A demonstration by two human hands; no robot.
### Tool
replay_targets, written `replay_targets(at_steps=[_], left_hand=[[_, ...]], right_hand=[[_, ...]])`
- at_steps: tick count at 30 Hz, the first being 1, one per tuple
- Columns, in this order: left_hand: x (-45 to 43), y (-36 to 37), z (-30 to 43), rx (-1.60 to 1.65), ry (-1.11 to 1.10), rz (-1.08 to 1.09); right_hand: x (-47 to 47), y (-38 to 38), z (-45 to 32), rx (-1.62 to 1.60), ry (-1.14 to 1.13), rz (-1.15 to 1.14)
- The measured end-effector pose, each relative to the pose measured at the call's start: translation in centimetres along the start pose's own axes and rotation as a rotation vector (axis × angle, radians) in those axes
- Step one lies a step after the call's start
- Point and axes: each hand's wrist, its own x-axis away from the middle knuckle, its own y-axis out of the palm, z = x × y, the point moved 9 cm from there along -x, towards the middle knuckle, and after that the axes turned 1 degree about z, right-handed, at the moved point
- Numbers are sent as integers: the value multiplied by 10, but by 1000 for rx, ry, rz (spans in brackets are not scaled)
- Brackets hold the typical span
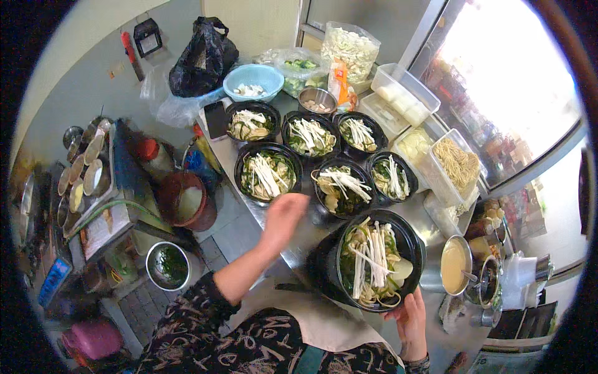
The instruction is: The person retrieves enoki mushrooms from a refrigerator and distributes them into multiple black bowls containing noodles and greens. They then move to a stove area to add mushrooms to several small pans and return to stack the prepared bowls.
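Observation:
The nearest black pot (418, 233) holds noodles, greens, a pale slice and white enoki mushrooms (373, 257) laid across the top. My right hand (409, 311) grips its near right rim, fingers partly hidden beneath it. Blurred and curled, my left hand (286, 216) hovers by the near edge of another black pot (267, 173) with enoki on noodles. Whether it holds anything is not visible. Beyond stand several more black pots, among them a middle pot (343, 189) and a smaller right-hand pot (393, 176), each topped with enoki.
Plastic tubs hold dried noodles (455, 161) and pale food at right, near a metal pot of beige sauce (454, 265). A blue colander (253, 79), bagged vegetables (301, 75) and a phone (217, 120) stand behind. At left are a brown bucket (208, 212) and condiment containers (93, 176).

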Motion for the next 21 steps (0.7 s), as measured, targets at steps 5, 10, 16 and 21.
replay_targets(at_steps=[5,10,16,21], left_hand=[[-22,-173,-41,-39,-177,683],[-79,-185,-89,151,-392,352],[-85,-168,-72,63,-394,229],[-11,-163,-43,233,-371,258]], right_hand=[[-3,8,-2,-16,-8,-68],[0,8,-6,-6,4,-38],[3,1,-3,11,19,16],[8,-13,-12,46,-21,34]])
